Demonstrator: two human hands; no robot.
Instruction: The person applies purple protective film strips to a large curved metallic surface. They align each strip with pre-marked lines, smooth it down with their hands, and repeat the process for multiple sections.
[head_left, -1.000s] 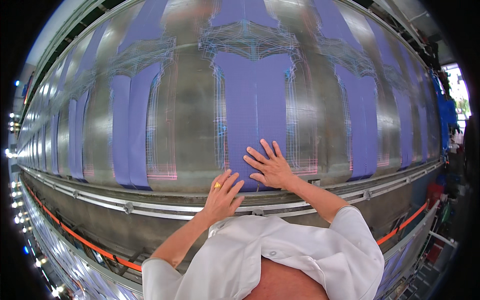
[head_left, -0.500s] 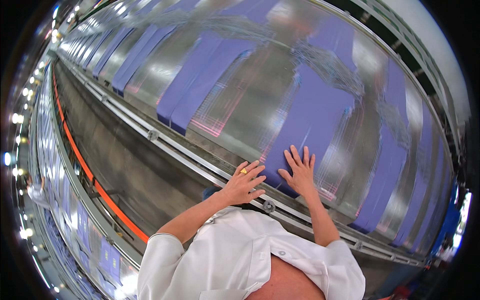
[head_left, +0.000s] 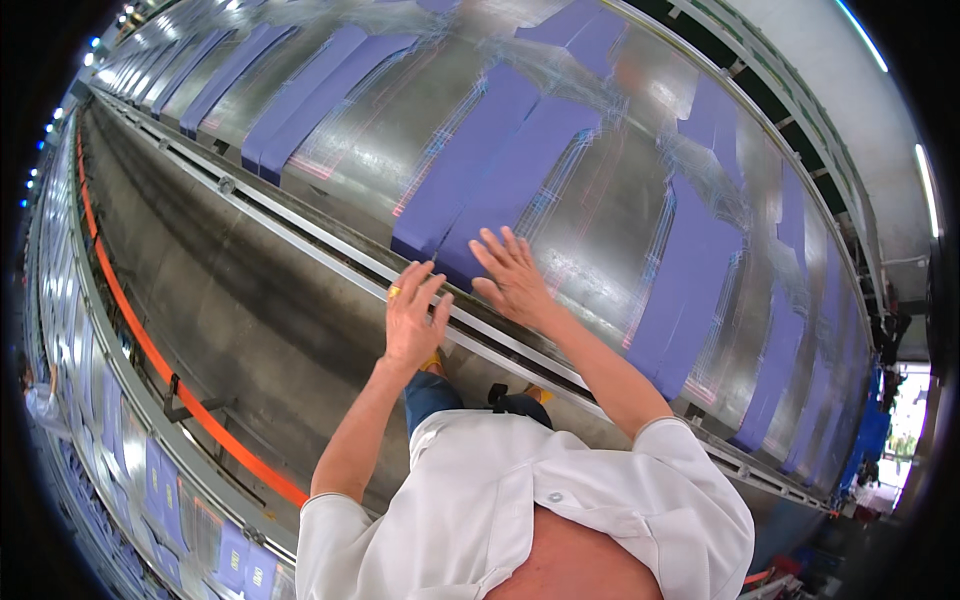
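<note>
Long purple fabric panels lie across a shiny metal-topped table. The nearest purple fabric panel (head_left: 490,165) has a notched far end and a near end hanging over the table's edge. My right hand (head_left: 515,280) is open over that near end, fingers spread; whether it touches the cloth I cannot tell. Beside it, my left hand (head_left: 412,315) is open near the panel's lower left corner, by the table's metal rail, with a yellow ring on one finger. Neither hand holds anything. Another purple panel (head_left: 685,280) lies to the right.
Red, blue and white guide lines mark the metal tabletop (head_left: 590,230) around the panels. A metal rail (head_left: 300,245) runs along its near edge. Behind me, past a grey walkway (head_left: 250,320), an orange strip (head_left: 150,345) borders another table of purple pieces. A person (head_left: 45,405) is at far left.
I have moved left along the table. My right hand has left the earlier panel, and both hands are now at the near end of the panel to its left.
</note>
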